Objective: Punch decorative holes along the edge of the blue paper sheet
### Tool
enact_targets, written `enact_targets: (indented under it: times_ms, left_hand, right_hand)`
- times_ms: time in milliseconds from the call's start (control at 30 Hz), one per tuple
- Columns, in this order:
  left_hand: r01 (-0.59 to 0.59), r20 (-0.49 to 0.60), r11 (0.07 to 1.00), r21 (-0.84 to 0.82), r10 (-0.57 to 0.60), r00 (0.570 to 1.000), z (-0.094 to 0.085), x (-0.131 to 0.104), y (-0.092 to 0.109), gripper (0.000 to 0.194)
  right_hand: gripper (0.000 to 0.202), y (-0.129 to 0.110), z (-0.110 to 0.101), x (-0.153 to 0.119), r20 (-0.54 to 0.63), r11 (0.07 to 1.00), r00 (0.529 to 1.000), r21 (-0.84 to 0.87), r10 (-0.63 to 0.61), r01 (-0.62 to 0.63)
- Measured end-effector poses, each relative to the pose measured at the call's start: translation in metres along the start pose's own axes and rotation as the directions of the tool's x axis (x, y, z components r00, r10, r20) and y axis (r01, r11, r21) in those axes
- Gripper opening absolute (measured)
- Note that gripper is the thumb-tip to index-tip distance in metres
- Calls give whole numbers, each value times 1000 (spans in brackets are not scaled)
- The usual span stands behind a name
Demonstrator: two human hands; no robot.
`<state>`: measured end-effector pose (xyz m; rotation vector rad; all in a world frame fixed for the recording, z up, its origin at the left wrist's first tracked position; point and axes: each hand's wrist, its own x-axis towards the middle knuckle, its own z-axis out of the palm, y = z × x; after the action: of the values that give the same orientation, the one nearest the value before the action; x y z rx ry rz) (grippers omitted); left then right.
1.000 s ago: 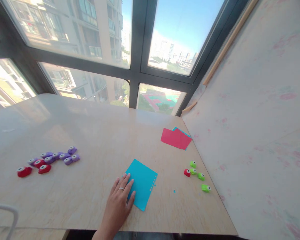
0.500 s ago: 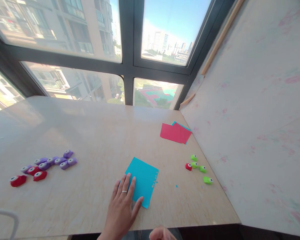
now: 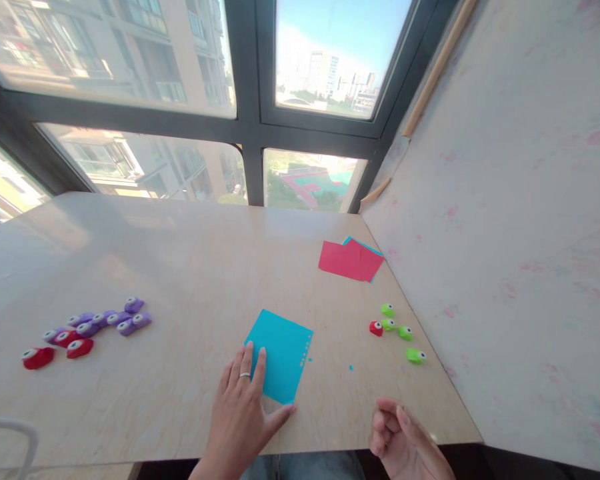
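Observation:
A blue sheet of paper (image 3: 283, 357) lies on the table, with a row of small punched holes along its right edge. My left hand (image 3: 243, 407) rests open on its lower left part, fingers spread and thumb at the bottom corner. A ring is on one finger. Near the front edge at the right, my right hand (image 3: 405, 440) is held palm up, fingers loosely curled and thumb apart. Nothing shows in it. Two tiny blue bits of paper (image 3: 351, 367) lie right of the sheet.
Small green craft punches (image 3: 405, 333) and a red one (image 3: 376, 328) stand at the right. Several purple punches (image 3: 114, 319) and red punches (image 3: 38, 358) are at the left. Red paper (image 3: 347, 261) lies near the wall (image 3: 505, 233). A white curved tube (image 3: 27, 433) is front left.
My right hand has come up from the bottom edge and moved right, over the table's front edge. My left thumb has spread outward to the paper's lower corner. The view has shifted slightly.

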<state>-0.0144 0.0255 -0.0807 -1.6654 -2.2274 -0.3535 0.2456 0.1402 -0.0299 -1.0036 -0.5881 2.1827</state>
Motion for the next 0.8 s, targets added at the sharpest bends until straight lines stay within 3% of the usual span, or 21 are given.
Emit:
enact_targets:
  times_ms: [300,467,600,700,800]
  left_hand:
    - [154,35,988,12,-154,987,2,22,17,81]
    - [169,57,985,-33,-167,984,1,22,15,76]
    - [212,94,968,-135,-200,975,-2,19,-5,66]
    - [301,96,928,-218,-287,953,-6,24,-32,55]
    - [429,-27,870,-243,-448,894,-8,37,-71,46]
  right_hand:
    - [34,-42,-7,31,-30,940,960,-216,-278,265]
    - [48,-64,-13,53,-43,826,937,-487,-348,284]
    - [57,-63,-15,61,-39,733,944,-640,-328,228]
    - [62,-50,-18,64,-70,716,961,-682,-269,150]
    - [67,-30,-27,68,-123,728,967,-681,-221,80]
